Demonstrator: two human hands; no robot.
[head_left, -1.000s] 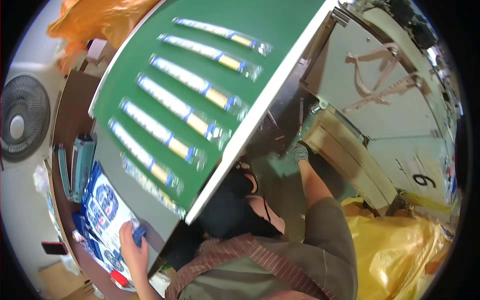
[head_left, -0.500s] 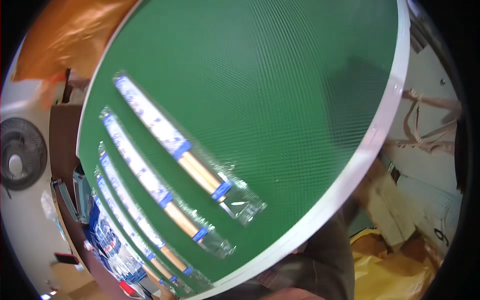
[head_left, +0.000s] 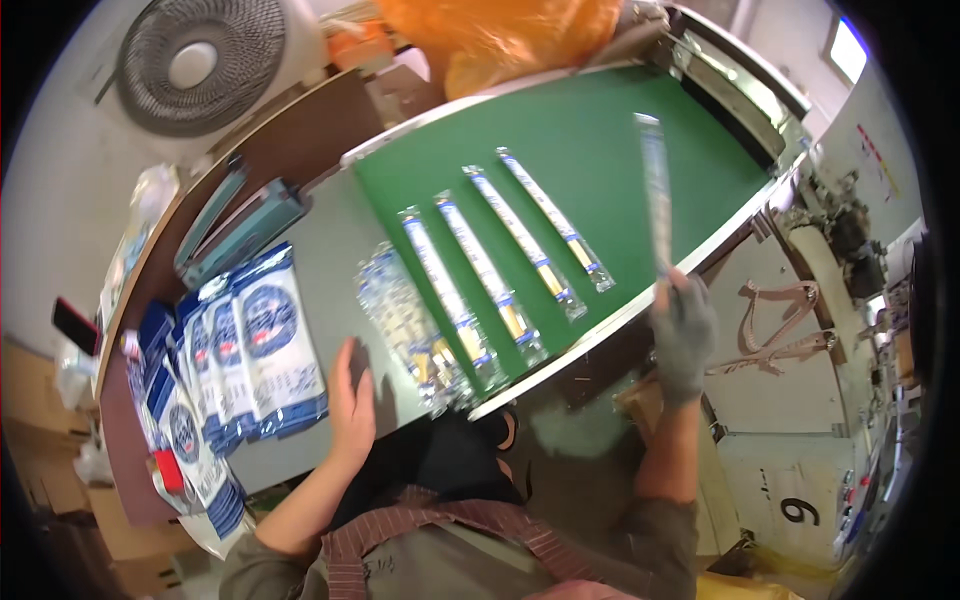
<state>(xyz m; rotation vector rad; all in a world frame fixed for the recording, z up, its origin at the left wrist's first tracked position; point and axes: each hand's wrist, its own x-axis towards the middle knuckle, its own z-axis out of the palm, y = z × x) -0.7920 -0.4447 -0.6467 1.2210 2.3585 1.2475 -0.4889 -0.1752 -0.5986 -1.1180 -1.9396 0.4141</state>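
Observation:
Gripped by its lower end in my right hand (head_left: 684, 335), which wears a grey glove, a wrapped pair of chopsticks (head_left: 655, 190) stands up over the green conveyor belt (head_left: 610, 120), slightly blurred. Several more wrapped chopsticks (head_left: 520, 240) lie slantwise in a spaced row on the belt. At the belt's left end, a heap of wrapped chopsticks (head_left: 405, 315) rests on the grey table (head_left: 320, 235). My bare left hand (head_left: 352, 405) is open, fingers extended, between this heap and the blue and white printed bags (head_left: 265, 340). It holds nothing.
Behind the bags stands a teal metal device (head_left: 240, 230), next to a brown board (head_left: 300, 125). A fan (head_left: 205, 60) and an orange plastic sheet (head_left: 500, 35) are at the back. Machine parts (head_left: 850, 240) line the right side; a white rail (head_left: 570, 355) edges the belt.
The view has swung round and widened from a close look at the belt with its wrapped chopsticks. Both hands now show, the right with one wrapped pair in it.

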